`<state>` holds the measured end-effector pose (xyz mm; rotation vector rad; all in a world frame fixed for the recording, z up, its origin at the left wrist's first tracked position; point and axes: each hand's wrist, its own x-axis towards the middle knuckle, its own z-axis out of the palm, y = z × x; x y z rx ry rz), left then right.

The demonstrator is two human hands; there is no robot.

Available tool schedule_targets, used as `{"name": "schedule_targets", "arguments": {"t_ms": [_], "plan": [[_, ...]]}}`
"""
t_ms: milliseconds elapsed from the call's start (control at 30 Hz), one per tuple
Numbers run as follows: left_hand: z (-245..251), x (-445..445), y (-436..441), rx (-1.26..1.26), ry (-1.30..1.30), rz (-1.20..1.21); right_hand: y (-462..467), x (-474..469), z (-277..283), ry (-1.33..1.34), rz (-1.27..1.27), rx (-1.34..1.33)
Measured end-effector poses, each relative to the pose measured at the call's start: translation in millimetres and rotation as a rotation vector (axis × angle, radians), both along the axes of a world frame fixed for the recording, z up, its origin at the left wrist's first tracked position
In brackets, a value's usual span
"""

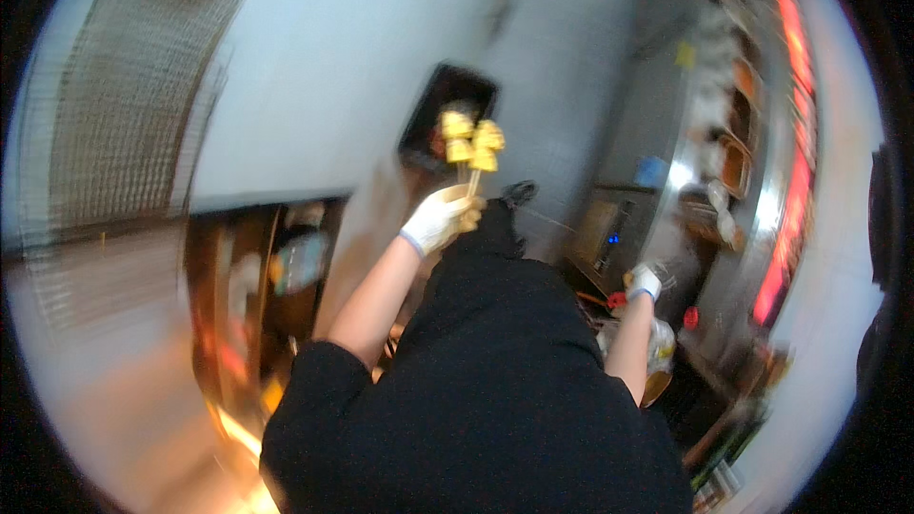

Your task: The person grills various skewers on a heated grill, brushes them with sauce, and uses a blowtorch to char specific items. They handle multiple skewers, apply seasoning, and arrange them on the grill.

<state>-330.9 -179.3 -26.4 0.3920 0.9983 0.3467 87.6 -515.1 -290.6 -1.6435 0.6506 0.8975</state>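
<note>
My left hand, in a white work glove, grips the thin sticks of several skewers. Yellow food pieces are threaded on their upper ends, held upright in front of my body. My right hand, gloved the same way, is low beside the metal counter on the right. A blurred, wire-like thing shows by its fingers; whether the hand holds it cannot be made out. Behind the skewers is a dark rectangular container, its contents mostly hidden.
Along the right runs a metal counter with orange-brown containers and a long glowing red strip. Below my right arm is a clear plastic bag. To the left are an open wooden cabinet and a woven screen.
</note>
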Motion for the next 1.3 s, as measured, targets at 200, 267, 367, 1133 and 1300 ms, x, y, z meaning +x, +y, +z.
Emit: {"name": "schedule_targets", "arguments": {"t_ms": [200, 267, 367, 1133, 1300], "plan": [[-5.5, -41.5, -120.1, 0.205, 0.143, 0.264, 5.1, 170.8, -44.7, -0.035, -0.145, -0.240], [-14.4, -81.7, -149.1, 0.197, 0.103, 0.425, 22.2, 171.4, -17.5, -0.130, -0.074, -0.280], [-23.5, -129.7, -185.0, 0.190, 0.051, 0.609, 50.7, 148.1, 31.1, -0.256, 0.066, -0.351], [-199.3, -426.4, -265.7, 0.230, 0.422, 0.808, 133.7, -147.8, 171.0, -1.178, 1.296, -0.276], [-176.1, -422.3, -228.3, 0.279, 1.090, 0.174, 114.5, -123.9, 189.5, -1.153, 1.033, -0.404]]}}
